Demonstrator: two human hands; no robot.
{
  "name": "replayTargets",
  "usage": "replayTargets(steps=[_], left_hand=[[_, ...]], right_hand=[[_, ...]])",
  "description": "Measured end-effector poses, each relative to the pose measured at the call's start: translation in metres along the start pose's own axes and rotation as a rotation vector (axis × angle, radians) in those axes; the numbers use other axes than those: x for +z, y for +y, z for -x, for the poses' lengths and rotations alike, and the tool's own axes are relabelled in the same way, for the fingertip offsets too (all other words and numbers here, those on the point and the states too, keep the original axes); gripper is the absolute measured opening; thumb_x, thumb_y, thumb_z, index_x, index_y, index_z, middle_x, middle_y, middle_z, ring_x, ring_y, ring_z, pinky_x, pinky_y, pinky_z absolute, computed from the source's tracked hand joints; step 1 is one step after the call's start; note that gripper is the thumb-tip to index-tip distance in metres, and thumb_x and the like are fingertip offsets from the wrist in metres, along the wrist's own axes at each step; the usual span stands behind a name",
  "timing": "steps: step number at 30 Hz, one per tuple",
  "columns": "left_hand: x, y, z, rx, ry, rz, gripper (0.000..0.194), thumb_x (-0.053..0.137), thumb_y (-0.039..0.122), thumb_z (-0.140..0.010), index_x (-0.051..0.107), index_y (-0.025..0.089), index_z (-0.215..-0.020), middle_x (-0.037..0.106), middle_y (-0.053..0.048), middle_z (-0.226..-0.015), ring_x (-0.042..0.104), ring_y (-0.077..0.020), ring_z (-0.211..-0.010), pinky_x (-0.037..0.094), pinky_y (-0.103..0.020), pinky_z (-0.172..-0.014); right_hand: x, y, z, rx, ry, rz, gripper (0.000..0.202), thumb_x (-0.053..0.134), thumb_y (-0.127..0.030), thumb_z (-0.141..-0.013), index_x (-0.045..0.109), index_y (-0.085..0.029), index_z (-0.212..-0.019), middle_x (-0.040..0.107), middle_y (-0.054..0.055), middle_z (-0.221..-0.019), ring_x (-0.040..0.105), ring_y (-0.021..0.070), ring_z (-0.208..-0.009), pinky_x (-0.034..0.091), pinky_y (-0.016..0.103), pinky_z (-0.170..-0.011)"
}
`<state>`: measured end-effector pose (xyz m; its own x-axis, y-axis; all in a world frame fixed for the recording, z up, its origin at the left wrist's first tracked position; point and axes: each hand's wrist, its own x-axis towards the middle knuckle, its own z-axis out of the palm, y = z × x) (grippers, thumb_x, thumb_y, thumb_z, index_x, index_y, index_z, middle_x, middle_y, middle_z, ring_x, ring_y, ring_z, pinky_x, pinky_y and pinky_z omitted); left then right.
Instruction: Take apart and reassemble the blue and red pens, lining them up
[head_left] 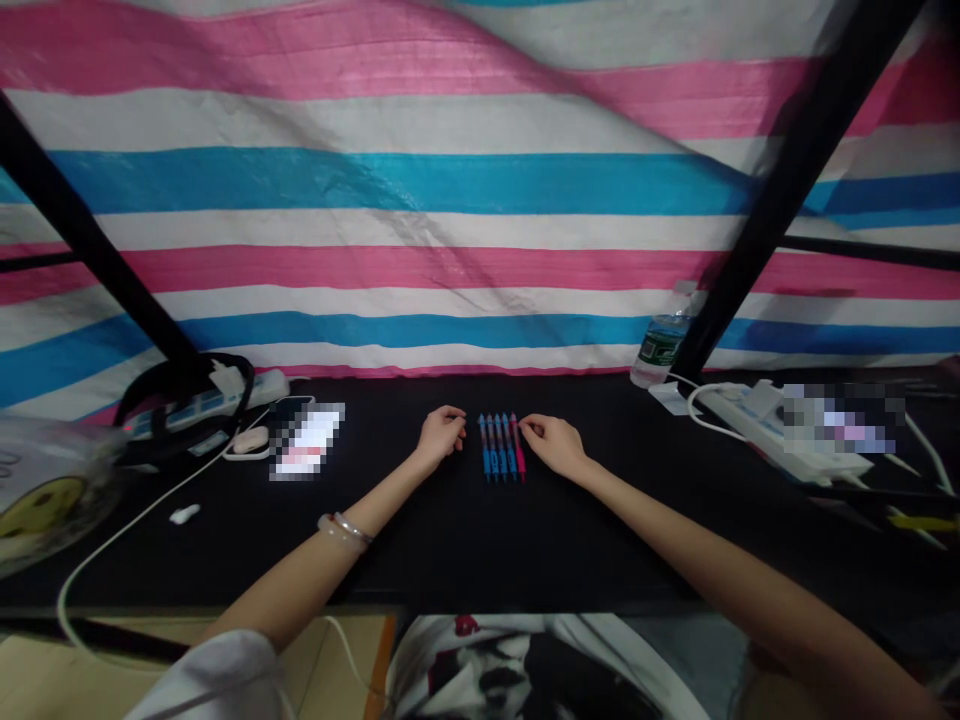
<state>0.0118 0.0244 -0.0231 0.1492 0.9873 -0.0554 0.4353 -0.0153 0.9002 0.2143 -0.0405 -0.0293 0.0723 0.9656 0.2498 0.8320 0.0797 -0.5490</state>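
Several blue pens lie side by side on the black table, points toward and away from me. A single pink pen closes the row on the right. My left hand rests just left of the row, its fingers curled in, with no object seen in them and a small gap to the nearest blue pen. On the other side, my right hand has its fingers bent together. Its fingertips are close beside the upper part of the pink pen; whether they touch it, I cannot tell.
A lit phone and a white earbud lie to the left. Power strips with cables sit at both sides. A water bottle stands at the back right by a black post. Striped sheeting hangs behind.
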Motion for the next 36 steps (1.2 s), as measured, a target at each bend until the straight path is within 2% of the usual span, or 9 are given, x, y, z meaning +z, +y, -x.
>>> replayTargets(steps=[4,9,17,36], left_hand=[[-0.003,-0.002,-0.004,-0.007,0.068,0.011,0.006,0.049,0.013,-0.078,0.046,0.015,-0.083,0.048,0.007,-0.052,0.044,-0.0031,-0.034,0.026,-0.012,-0.032],[-0.007,-0.005,-0.008,-0.033,0.064,0.03,0.012,0.051,0.012,-0.079,0.04,0.017,-0.074,0.045,0.008,-0.049,0.046,-0.0039,-0.034,0.027,-0.013,-0.033],[-0.007,0.0,-0.003,-0.016,0.007,0.021,0.016,0.053,0.008,-0.077,0.041,0.016,-0.069,0.048,0.008,-0.048,0.044,-0.0031,-0.033,0.026,-0.013,-0.033],[-0.006,0.001,-0.002,0.015,-0.011,0.011,0.016,0.053,0.009,-0.076,0.041,0.016,-0.068,0.048,0.007,-0.049,0.044,-0.0044,-0.034,0.026,-0.014,-0.032]], right_hand=[[-0.004,0.008,-0.005,0.047,0.035,0.024,0.026,0.043,-0.034,-0.083,0.067,-0.025,-0.089,0.063,-0.001,-0.065,0.056,0.0145,-0.063,0.03,0.023,-0.053],[-0.007,0.018,-0.012,0.141,0.05,0.076,0.025,0.043,-0.032,-0.083,0.066,-0.024,-0.089,0.065,0.001,-0.069,0.058,0.0165,-0.066,0.029,0.024,-0.053],[-0.003,0.013,-0.008,0.057,0.018,0.147,0.025,0.042,-0.033,-0.084,0.064,-0.024,-0.091,0.066,0.001,-0.071,0.059,0.0178,-0.069,0.026,0.024,-0.052],[-0.003,0.01,-0.007,0.059,-0.004,0.214,0.027,0.04,-0.035,-0.086,0.062,-0.025,-0.096,0.067,0.0,-0.076,0.061,0.0169,-0.074,0.03,0.023,-0.054]])
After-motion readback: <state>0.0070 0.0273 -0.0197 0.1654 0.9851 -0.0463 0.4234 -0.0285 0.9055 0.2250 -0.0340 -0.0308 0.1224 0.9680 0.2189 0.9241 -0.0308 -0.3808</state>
